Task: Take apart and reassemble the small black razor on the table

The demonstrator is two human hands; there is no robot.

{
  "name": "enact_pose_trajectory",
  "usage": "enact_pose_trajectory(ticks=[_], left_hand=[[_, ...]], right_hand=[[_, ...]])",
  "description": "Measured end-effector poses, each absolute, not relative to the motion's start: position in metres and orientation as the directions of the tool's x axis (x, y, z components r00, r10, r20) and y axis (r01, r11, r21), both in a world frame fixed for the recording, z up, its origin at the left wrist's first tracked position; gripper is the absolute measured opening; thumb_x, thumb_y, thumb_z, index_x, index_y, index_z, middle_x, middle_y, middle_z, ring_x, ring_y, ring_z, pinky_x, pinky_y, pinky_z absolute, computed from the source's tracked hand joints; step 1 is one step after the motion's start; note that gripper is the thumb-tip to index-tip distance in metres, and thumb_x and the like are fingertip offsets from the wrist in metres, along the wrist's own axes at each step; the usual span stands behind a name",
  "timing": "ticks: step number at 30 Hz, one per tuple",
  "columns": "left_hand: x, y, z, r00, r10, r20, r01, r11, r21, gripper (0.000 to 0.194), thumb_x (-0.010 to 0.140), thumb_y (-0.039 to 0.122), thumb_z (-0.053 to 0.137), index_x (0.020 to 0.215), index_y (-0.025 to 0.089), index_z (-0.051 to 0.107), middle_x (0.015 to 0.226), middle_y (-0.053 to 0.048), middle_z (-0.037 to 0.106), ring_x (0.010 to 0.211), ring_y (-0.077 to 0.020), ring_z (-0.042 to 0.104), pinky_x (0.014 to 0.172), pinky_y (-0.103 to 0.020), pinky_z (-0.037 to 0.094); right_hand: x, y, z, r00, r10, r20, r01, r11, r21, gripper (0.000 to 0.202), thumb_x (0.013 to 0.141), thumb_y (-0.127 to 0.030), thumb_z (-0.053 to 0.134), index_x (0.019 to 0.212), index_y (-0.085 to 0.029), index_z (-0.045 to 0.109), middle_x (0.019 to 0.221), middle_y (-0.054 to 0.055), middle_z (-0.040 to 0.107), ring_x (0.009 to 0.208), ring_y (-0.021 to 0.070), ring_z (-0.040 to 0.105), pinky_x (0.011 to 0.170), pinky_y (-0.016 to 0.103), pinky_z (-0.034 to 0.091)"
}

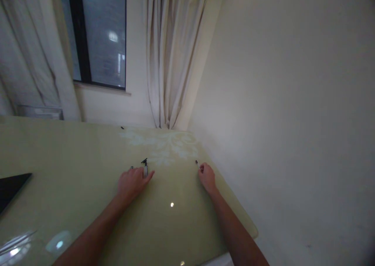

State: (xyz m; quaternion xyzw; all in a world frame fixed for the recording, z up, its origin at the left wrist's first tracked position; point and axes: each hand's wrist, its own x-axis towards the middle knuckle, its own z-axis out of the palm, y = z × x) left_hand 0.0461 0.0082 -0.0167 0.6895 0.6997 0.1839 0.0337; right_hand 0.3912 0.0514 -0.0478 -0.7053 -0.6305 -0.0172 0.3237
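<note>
My left hand is low over the table, its thumb pointing out to the right. Between that thumb and the fingers sits a small thing with a silver-grey body and a black crosspiece on top, like a T. Just beyond the knuckles a little dark-and-grey piece pokes out; the hand hides the rest. Near the table's right edge, my right hand pinches a short thin stick with a dark end, which points away to the upper left. Both things are too small to name surely.
The glossy pale table carries a leaf pattern at its far right. A small black piece lies by its far edge. A dark flat thing is at left. A wall borders the right side; curtains and a window stand beyond.
</note>
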Motion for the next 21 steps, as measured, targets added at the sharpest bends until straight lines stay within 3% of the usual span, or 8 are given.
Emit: enact_pose_trajectory(ticks=[5, 12, 15, 18, 21], left_hand=[[0.055, 0.006, -0.022, 0.013, 0.99, 0.14, 0.978, -0.041, 0.203, 0.04, 0.097, 0.043, 0.041, 0.083, 0.018, 0.07, 0.094, -0.019, 0.077, 0.089, -0.0348, 0.073, 0.081, -0.045, 0.05], [0.033, 0.001, -0.019, -0.051, 0.993, 0.11, 0.984, 0.031, 0.174, 0.042, 0.098, 0.045, 0.037, 0.091, 0.019, 0.069, 0.092, -0.018, 0.077, 0.087, -0.0341, 0.074, 0.077, -0.041, 0.05], [0.031, 0.002, -0.017, -0.057, 0.993, 0.108, 0.979, 0.035, 0.2, 0.046, 0.097, 0.052, 0.037, 0.088, 0.019, 0.068, 0.091, -0.018, 0.077, 0.086, -0.0343, 0.074, 0.075, -0.041, 0.05], [0.021, 0.006, -0.012, -0.109, 0.992, 0.069, 0.959, 0.087, 0.269, 0.051, 0.097, 0.058, 0.035, 0.082, 0.021, 0.067, 0.088, -0.017, 0.077, 0.084, -0.0341, 0.073, 0.071, -0.039, 0.049], [0.007, 0.009, -0.009, -0.182, 0.982, 0.046, 0.933, 0.158, 0.323, 0.05, 0.098, 0.055, 0.032, 0.082, 0.022, 0.066, 0.09, -0.015, 0.077, 0.085, -0.0337, 0.073, 0.069, -0.038, 0.048]], right_hand=[[0.293, 0.053, -0.04, 0.009, 0.924, 0.383, 0.832, 0.206, -0.515, 0.02, 0.076, -0.006, 0.057, 0.089, -0.021, 0.062, 0.086, 0.004, 0.069, 0.077, 0.0182, 0.063, 0.07, 0.026, 0.043], [0.184, 0.05, -0.033, -0.081, 0.955, 0.284, 0.834, 0.221, -0.506, 0.02, 0.082, -0.006, 0.058, 0.097, -0.019, 0.062, 0.1, 0.009, 0.068, 0.09, 0.0205, 0.063, 0.079, 0.028, 0.043], [0.186, 0.053, -0.031, -0.112, 0.954, 0.278, 0.804, 0.251, -0.539, 0.018, 0.084, -0.015, 0.066, 0.102, -0.019, 0.064, 0.1, 0.008, 0.069, 0.089, 0.0211, 0.064, 0.078, 0.029, 0.045], [0.218, 0.057, -0.029, -0.125, 0.953, 0.275, 0.694, 0.282, -0.662, 0.015, 0.084, -0.024, 0.071, 0.097, -0.02, 0.067, 0.088, 0.005, 0.071, 0.079, 0.0185, 0.065, 0.071, 0.026, 0.045], [0.266, 0.059, -0.028, 0.062, 0.961, 0.271, 0.658, 0.165, -0.735, 0.009, 0.088, -0.024, 0.067, 0.081, -0.018, 0.067, 0.079, 0.005, 0.072, 0.072, 0.0172, 0.066, 0.066, 0.025, 0.044]])
